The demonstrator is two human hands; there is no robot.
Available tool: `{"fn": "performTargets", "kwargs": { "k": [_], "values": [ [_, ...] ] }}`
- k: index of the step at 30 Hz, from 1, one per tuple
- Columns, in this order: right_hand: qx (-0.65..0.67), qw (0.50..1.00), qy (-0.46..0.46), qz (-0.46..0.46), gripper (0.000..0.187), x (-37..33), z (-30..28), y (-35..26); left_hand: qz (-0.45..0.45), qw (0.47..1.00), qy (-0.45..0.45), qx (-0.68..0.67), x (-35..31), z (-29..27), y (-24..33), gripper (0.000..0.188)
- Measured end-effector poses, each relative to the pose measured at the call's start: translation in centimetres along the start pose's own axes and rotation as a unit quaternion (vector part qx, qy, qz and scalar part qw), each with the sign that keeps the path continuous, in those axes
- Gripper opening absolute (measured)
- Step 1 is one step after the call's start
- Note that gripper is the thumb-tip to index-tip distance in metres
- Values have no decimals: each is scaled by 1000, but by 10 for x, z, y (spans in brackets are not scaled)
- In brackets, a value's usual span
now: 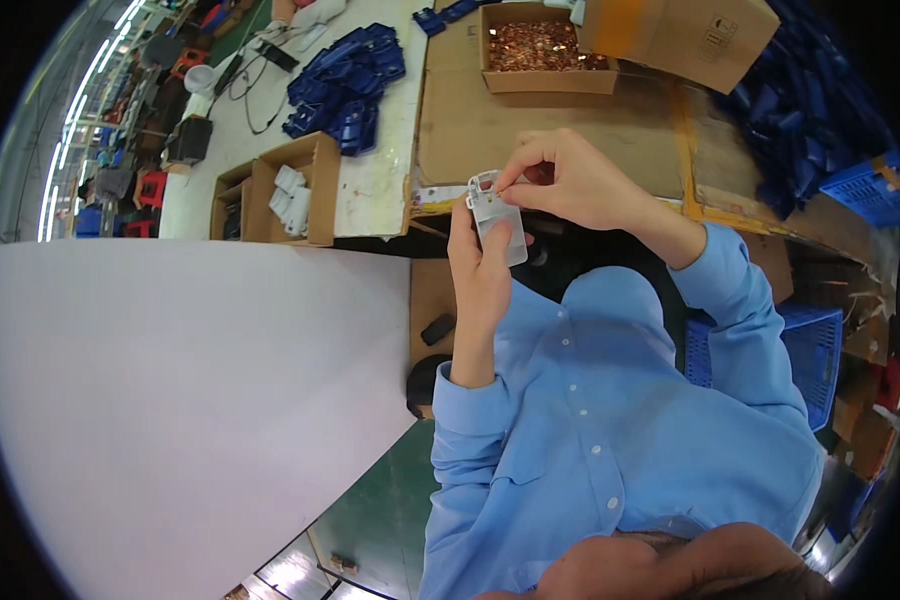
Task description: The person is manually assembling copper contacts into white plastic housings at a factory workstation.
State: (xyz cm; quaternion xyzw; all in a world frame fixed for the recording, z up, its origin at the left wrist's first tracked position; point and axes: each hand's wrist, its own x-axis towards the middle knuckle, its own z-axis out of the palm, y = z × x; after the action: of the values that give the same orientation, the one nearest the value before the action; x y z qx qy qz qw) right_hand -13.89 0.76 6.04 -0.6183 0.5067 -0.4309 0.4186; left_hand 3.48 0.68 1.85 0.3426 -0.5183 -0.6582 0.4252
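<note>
As left hand (480,268) clasps white casing (494,208), right hand (568,180) pinched there, a box (550,82) holds coppery pieces (540,46).

A small white plastic casing (489,212) is held raised in the left hand (480,268), with the thumb (496,243) pressed on its face. It is held lengthwise, its upper end tipped slightly leftward. The lower part is formed as a flat, pale panel; the upper end, shaped with openings and raised edges, is met by the fingers (518,172) of the right hand (565,178), where finer detail is hidden
</note>
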Motion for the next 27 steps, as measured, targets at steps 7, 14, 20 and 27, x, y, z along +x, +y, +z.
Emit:
{"fn": "performTargets", "kwargs": {
  "k": [7, 14, 20, 27],
  "values": [
    [-106, 994, 18, -18, 7, -1, -5, 8, -5, 1000, -22, 19, 14, 9, -13, 37],
    [-39, 998, 46, 26, 8, 0, -6, 14, -18, 1000, -17, 0, 23, 12, -15, 37],
    [145, 983, 89, 61, 9, -3, -3, 25, -37, 999, -1, -38, 26, 9, -16, 36],
    [249, 958, 95, 108, 8, -7, -7, 34, -26, 999, -24, -29, 26, 3, -19, 37]
  ]
}}
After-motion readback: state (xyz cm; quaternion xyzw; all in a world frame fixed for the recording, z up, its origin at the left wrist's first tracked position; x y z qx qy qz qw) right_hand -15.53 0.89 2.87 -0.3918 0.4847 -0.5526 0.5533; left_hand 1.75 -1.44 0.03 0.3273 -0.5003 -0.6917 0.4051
